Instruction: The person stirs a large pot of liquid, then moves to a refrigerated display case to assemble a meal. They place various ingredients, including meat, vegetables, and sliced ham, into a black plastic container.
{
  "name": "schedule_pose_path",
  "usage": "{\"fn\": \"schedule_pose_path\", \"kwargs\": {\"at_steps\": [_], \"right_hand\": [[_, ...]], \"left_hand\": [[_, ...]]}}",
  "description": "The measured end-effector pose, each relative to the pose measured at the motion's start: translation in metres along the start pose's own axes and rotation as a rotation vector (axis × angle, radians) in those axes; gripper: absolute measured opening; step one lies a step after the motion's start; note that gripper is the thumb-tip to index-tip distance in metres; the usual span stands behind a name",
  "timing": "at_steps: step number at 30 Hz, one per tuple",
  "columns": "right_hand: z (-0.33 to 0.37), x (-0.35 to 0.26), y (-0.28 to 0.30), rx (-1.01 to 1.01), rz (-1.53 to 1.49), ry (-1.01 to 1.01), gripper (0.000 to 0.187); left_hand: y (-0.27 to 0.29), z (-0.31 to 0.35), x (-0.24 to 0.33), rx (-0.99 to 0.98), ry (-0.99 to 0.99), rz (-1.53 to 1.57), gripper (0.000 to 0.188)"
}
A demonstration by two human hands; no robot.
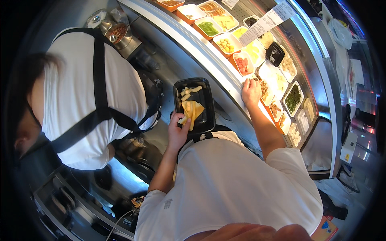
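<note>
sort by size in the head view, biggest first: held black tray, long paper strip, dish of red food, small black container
1. Held black tray
2. Long paper strip
3. Dish of red food and small black container: too alike to rank

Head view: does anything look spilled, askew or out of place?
The small black container looks odd: it sits askew among the white food trays, seemingly resting across neighbouring rims. No spill shows around the larger black tray in the left hand.

display shelf [288,140]: lit, perforated | directly on it: food tubs [243,64] in rows, some orange-sided, packed close
</note>
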State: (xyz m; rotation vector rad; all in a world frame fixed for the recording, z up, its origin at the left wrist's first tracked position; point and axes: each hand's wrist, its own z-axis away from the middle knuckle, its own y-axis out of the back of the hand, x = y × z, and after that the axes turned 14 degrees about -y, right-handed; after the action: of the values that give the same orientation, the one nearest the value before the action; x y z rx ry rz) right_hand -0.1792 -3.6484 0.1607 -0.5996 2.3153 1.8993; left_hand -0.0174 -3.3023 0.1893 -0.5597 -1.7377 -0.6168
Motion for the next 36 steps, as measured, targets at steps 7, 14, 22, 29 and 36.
{"fn": "schedule_pose_path", "kwargs": {"at_steps": [7,14,22,29,36], "right_hand": [[0.002,0.007,0.006,-0.032,-0.112,0.020,0.026],[0.001,0.027,0.007,-0.101,-0.285,0.149,0.022],[-0.044,0.024,-0.001,-0.445,-0.585,0.024,0.023],[-0.172,-0.034,-0.083,-0.520,-0.376,0.412,0.029],[-0.229,-0.080,-0.179,-0.473,-0.099,0.548,0.031]], "left_hand": [[-0.046,0.022,0.027,0.055,0.045,-0.061,0.019],[-0.109,0.068,0.053,0.167,0.199,0.040,0.018],[-0.133,0.089,0.062,0.235,0.236,-0.008,0.018],[-0.119,0.045,0.028,0.282,0.317,0.134,0.017],[-0.099,-0.051,0.004,0.217,0.327,0.057,0.018]]}}
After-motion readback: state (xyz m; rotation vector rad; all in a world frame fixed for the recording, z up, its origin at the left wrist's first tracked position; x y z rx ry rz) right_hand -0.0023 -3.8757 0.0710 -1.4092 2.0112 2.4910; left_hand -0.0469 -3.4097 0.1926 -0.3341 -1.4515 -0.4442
